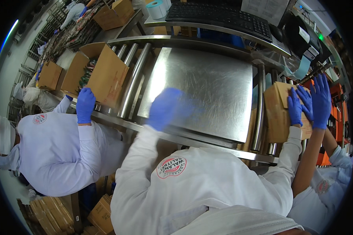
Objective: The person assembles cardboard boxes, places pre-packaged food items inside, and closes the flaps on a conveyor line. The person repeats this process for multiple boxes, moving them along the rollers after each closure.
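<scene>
Over the steel weighing platform [208, 86], my left hand [165, 109] in a blue glove is smeared by motion, so its fingers do not show clearly. At the right, my gloved right hand [295, 107] lies with its fingers stretched out against a closed cardboard box [276, 113] on the rollers. Beside it, a co-worker's two blue-gloved hands [321, 102] are at the same box, one raised with the palm flat.
At the left, another co-worker's gloved hand [85, 101] touches an open cardboard box [106, 74] holding dark packages. Metal rollers [135, 80] flank the platform. A keyboard [219, 16], label rolls [157, 9] and a label printer [304, 39] stand beyond. Folded cartons [51, 215] are at lower left.
</scene>
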Demonstrator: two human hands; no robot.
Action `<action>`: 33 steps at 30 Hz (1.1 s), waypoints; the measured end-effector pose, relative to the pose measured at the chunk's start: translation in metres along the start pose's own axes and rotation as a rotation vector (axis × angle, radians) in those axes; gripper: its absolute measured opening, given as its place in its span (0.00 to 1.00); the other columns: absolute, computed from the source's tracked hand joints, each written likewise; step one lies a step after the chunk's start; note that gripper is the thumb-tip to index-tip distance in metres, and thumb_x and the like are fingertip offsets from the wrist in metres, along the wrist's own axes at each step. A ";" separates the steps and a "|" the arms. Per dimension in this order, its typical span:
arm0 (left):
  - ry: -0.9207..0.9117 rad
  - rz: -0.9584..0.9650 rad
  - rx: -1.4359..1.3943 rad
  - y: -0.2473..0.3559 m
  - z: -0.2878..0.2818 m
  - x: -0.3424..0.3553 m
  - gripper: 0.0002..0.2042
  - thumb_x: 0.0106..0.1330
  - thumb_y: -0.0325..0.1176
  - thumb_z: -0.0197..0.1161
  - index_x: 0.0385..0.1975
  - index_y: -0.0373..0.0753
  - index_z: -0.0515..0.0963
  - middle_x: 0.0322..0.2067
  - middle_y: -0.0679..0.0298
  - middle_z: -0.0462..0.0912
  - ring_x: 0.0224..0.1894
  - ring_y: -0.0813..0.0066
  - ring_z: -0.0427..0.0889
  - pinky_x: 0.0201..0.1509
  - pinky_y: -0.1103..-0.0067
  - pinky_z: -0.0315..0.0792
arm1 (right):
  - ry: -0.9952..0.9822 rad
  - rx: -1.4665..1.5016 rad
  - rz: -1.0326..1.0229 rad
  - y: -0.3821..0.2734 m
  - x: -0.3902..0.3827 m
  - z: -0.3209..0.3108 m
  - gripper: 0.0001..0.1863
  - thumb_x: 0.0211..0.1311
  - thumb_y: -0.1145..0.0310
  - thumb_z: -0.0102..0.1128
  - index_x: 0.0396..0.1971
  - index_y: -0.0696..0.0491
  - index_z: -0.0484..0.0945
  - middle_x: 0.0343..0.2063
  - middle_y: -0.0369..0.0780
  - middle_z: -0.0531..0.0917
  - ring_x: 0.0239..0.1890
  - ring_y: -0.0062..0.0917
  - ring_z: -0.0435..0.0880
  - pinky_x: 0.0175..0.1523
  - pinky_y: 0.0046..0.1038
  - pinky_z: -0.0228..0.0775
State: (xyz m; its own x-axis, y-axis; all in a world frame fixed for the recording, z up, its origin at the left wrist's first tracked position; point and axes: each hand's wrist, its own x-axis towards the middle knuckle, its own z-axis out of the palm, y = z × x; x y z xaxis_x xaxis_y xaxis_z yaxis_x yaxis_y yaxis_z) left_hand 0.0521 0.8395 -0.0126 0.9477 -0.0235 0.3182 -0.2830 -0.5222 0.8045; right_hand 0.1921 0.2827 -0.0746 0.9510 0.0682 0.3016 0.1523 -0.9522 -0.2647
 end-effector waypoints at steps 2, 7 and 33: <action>0.244 0.110 0.721 -0.041 -0.073 -0.001 0.18 0.62 0.35 0.55 0.52 0.39 0.72 0.50 0.59 0.76 0.54 0.64 0.72 0.60 0.72 0.63 | 0.006 0.021 -0.005 0.052 -0.001 -0.004 0.26 0.66 0.63 0.44 0.64 0.49 0.59 0.59 0.46 0.68 0.65 0.40 0.60 0.65 0.36 0.52; 0.423 -0.017 1.305 -0.001 -0.185 0.005 0.23 0.62 0.40 0.57 0.57 0.42 0.68 0.52 0.54 0.74 0.56 0.58 0.70 0.60 0.64 0.62 | -0.040 -0.224 0.206 0.098 0.002 0.000 0.26 0.65 0.63 0.40 0.64 0.47 0.58 0.63 0.44 0.63 0.66 0.39 0.57 0.67 0.41 0.47; 0.078 0.906 0.404 0.103 0.039 0.024 0.19 0.51 0.37 0.66 0.46 0.52 0.77 0.46 0.66 0.74 0.47 0.67 0.72 0.52 0.69 0.65 | 0.602 0.376 -0.056 -0.206 0.174 0.055 0.10 0.55 0.69 0.55 0.37 0.50 0.75 0.38 0.46 0.75 0.43 0.42 0.75 0.49 0.38 0.67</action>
State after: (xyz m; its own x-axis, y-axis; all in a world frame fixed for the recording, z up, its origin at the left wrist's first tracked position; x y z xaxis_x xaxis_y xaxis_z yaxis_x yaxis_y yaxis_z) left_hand 0.0516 0.7520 0.0582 0.3817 -0.5087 0.7717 -0.8104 -0.5857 0.0148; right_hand 0.3415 0.5076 -0.0182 0.6418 -0.1654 0.7488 0.3823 -0.7775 -0.4994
